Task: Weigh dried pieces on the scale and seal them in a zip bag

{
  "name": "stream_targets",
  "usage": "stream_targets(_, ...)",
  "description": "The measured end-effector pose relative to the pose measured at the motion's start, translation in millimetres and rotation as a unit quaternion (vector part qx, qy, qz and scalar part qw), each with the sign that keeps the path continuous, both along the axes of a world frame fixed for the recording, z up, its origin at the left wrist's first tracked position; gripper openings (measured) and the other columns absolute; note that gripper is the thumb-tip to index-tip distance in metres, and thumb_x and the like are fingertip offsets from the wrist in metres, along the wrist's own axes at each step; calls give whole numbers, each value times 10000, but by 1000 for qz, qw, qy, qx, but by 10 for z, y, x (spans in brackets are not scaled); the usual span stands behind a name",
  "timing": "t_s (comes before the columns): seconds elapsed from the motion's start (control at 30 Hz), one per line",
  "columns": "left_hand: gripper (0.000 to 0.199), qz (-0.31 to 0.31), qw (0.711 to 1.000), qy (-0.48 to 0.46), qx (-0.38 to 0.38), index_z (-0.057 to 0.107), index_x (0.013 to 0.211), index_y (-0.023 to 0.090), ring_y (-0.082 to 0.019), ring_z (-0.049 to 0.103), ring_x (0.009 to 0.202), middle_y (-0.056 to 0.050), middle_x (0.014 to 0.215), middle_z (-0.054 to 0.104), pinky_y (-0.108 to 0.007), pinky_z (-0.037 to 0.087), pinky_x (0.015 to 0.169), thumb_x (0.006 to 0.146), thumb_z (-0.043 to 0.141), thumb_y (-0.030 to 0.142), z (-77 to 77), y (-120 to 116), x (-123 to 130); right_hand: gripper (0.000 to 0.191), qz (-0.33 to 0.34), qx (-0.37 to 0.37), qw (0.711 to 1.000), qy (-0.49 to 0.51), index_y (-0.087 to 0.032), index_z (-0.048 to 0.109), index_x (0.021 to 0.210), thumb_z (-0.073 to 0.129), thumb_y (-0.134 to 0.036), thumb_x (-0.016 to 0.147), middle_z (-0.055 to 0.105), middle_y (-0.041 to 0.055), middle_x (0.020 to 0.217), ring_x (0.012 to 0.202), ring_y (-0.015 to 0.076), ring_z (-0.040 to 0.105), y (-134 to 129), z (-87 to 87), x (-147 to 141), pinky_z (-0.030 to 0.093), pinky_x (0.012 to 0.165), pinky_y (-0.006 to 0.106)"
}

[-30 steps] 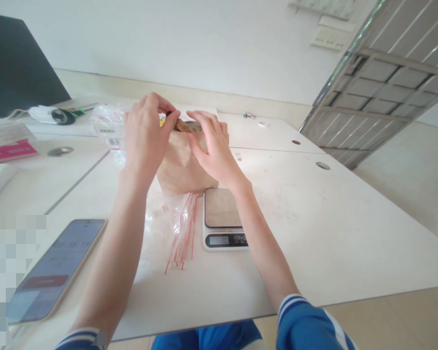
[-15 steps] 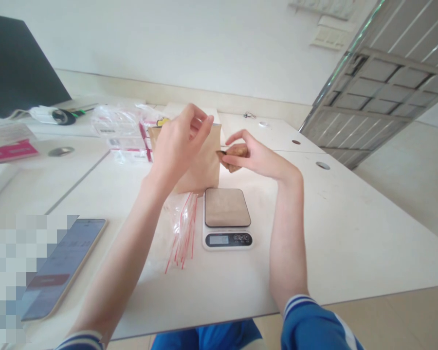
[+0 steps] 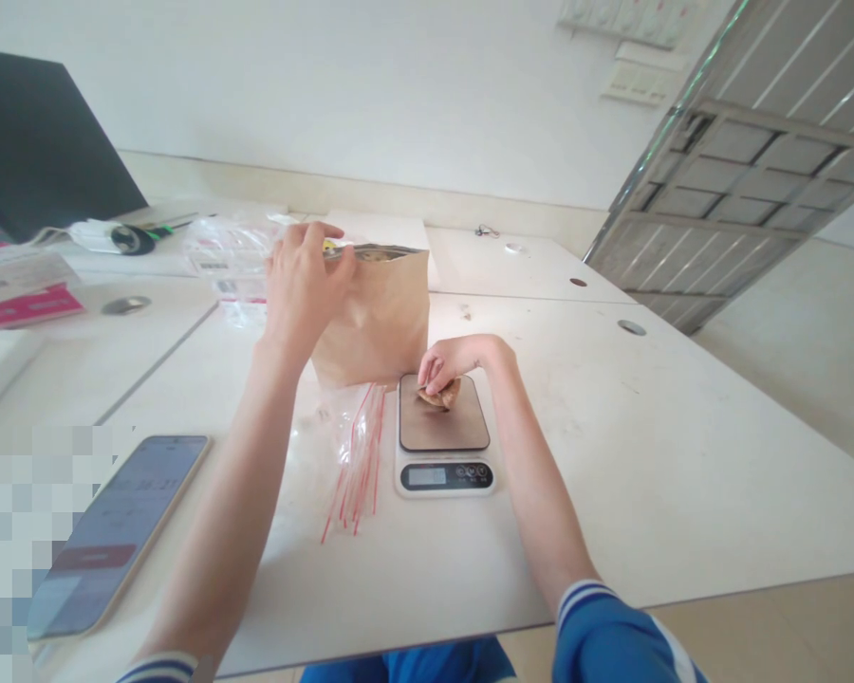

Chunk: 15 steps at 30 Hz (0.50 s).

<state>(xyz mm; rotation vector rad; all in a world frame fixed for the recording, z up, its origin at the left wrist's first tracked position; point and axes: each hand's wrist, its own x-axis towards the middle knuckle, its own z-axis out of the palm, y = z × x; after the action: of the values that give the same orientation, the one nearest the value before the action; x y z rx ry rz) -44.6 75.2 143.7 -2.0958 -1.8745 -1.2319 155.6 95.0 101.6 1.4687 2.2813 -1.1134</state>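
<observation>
Phone [image 3: 124, 531] on table [image 3: 647, 446], left side. Left hand [image 3: 305, 285] grips the open brown paper bag [image 3: 380, 318] at its top edge. Clear bags with red strips [image 3: 356, 455] lie in front. Right hand [image 3: 452, 363] pinches brown piece [image 3: 441, 393] at the plate of the scale [image 3: 445, 422].

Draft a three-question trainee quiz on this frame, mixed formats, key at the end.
1. True or false: the left hand is at the top edge of the upright paper bag.
2. Which lies nearest the left side of the scale?
A) the phone
B) the clear plastic bags with red strips
C) the dark panel
3. Name the hand: which one holds the brown piece at the scale's platform?

Key: 1 true; 2 B; 3 right hand
</observation>
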Motion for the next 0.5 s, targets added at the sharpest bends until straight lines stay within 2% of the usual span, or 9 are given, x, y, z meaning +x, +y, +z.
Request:
stream_targets(0.13,350,-18,1000,-7,-18,589,1118,198,-237,522,1161,-126,1182,574,-393,370,1015,847,389,293,39,-32,6,297,-18,93,995,-9,-190,702,971,720,-246,680,691,68,1101,978,224,635,-182,217,83,477,797,286)
stream_targets(0.23,323,-29,999,-13,-35,595,1090,231,-243,548,1109,-106,1172,580,-408,399,975,834,401,274,81,-85,5,188,-29,189,979,70,-181,684,933,608,-288,798,706,56,1001,891,191,644,-387,415,161,480,783,295)
stream_targets(0.3,303,-24,998,-10,-53,584,1080,257,-267,557,1098,-95,1168,600,-426,416,939,830,414,277,119,-143,-2,190,-32,265,948,174,-169,659,905,523,-295,865,700,49,937,855,174,639,-498,503,135,487,782,306)
stream_targets(0.4,333,-16,995,18,-96,515,1152,265,-310,576,1073,-92,1134,634,-463,434,888,837,431,334,191,-264,-38,222,-14,394,868,303,-178,630,953,430,-269,927,663,48,1001,938,165,615,-581,550,-43,479,856,328)
stream_targets(0.43,354,-15,993,37,-110,492,1174,260,-324,586,1055,-96,1112,641,-471,440,869,838,438,359,213,-304,-59,227,-5,427,847,317,-184,628,971,412,-246,937,646,49,1028,968,164,604,-591,548,-123,471,881,331)
stream_targets(0.5,375,-10,986,81,-143,482,1180,248,-346,612,994,-105,1049,650,-480,454,826,843,441,408,243,-366,-108,240,12,468,828,308,-190,626,999,393,-192,942,621,50,1042,981,162,591,-600,533,-276,465,898,330)
